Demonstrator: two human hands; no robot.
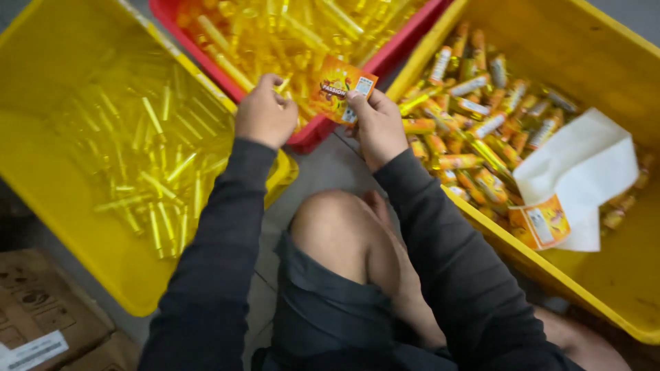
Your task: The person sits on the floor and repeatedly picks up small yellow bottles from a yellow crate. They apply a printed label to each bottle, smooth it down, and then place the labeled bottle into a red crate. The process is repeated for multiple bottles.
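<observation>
Right hand [377, 124] pinches orange label [340, 88] over red bin [311, 135].

A large yellow bin [41, 158] sits at the left, holding scattered clear yellow tubes [155, 172] along its right side. At the right stands another yellow bin [605, 288], heaped at its far end with labelled orange and yellow tubes [474, 130]; a white sheet of backing paper [584, 165] lies on that heap, and an orange label [540, 222] rests at the sheet's near edge. Grey floor [330, 168] shows between the bins. Brown cardboard boxes [41, 309] sit in the lower left corner, one bearing a white sticker
</observation>
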